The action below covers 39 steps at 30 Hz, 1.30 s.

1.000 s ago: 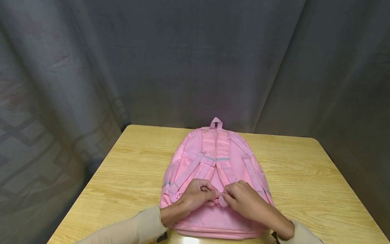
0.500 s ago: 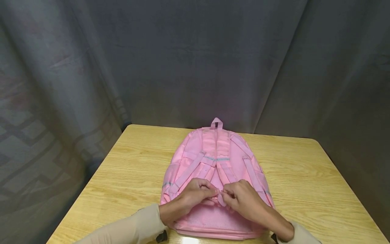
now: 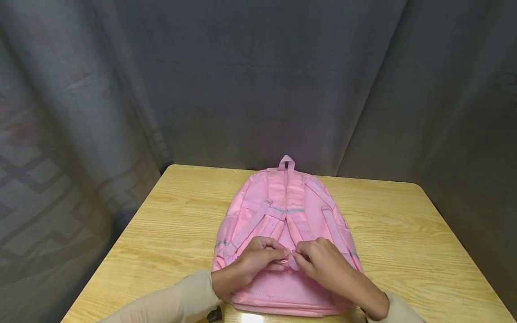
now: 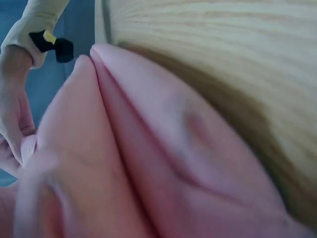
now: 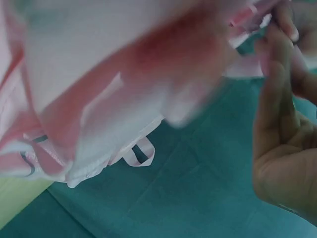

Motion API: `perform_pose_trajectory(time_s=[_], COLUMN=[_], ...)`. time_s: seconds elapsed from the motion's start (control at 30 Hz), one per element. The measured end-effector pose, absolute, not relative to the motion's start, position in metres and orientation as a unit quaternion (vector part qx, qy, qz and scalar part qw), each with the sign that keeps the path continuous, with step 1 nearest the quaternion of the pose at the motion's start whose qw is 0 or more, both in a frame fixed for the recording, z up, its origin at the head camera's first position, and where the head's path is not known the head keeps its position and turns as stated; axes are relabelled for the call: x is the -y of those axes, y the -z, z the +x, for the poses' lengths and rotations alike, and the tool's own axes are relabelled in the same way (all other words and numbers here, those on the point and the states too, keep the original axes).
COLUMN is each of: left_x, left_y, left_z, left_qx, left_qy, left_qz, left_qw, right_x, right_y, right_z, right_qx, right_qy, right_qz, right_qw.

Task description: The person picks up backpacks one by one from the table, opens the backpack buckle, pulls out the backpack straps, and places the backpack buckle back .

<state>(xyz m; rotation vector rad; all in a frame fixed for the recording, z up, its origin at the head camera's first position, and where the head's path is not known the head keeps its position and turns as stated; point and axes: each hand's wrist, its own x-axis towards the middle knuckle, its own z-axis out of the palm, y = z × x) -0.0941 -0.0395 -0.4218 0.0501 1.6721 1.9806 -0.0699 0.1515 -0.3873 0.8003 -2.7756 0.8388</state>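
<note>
Both hands (image 3: pixel 294 262) pinching backpack (image 3: pixel 282 211) strap; wrist views blurred.

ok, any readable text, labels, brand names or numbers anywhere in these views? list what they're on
None readable.
Pink backpack: no print or logo shows on the straps or back panel.
Wooden table: bare grain only.
Grey curtain: faint woven pattern, no letters.
Black and yellow tag on the sleeve cuff: too blurred to tell.

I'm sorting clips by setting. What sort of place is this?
Probably a staged recording booth rather than a home: grey curtains close in one small wooden table bearing only a pink backpack, where both hands work.
</note>
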Motion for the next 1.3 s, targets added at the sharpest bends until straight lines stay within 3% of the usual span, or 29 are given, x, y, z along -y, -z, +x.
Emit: perform_pose_trajectory(time_s=[0.17, 0.4, 0.63, 0.93, 1.3], left_x=[0.0369, 0.0360, 0.0355, 0.0349, 0.0347], left_y=[0.4222, 0.4184, 0.4174, 0.4178, 0.4139], left_z=[-0.0909, -0.0874, -0.0870, -0.0872, -0.0888], left_qx=[-0.640, -0.652, -0.654, -0.644, -0.638], left_qy=[-0.728, -0.719, -0.715, -0.719, -0.720], left_qz=[0.028, 0.059, 0.064, 0.052, 0.030], left_qw=[0.245, 0.233, 0.239, 0.255, 0.271], right_x=[-0.1532, -0.1562, -0.1579, -0.1575, -0.1547], right_y=[0.3819, 0.3780, 0.3777, 0.3785, 0.3826], right_z=[-0.0701, -0.0715, -0.0706, -0.0665, -0.0677], right_qx=[0.929, 0.916, 0.909, 0.884, 0.887], right_qy=[-0.287, -0.302, -0.306, -0.370, -0.336], right_qz=[0.234, 0.254, 0.281, 0.284, 0.313], right_qw=[-0.016, -0.067, -0.037, -0.039, 0.058])
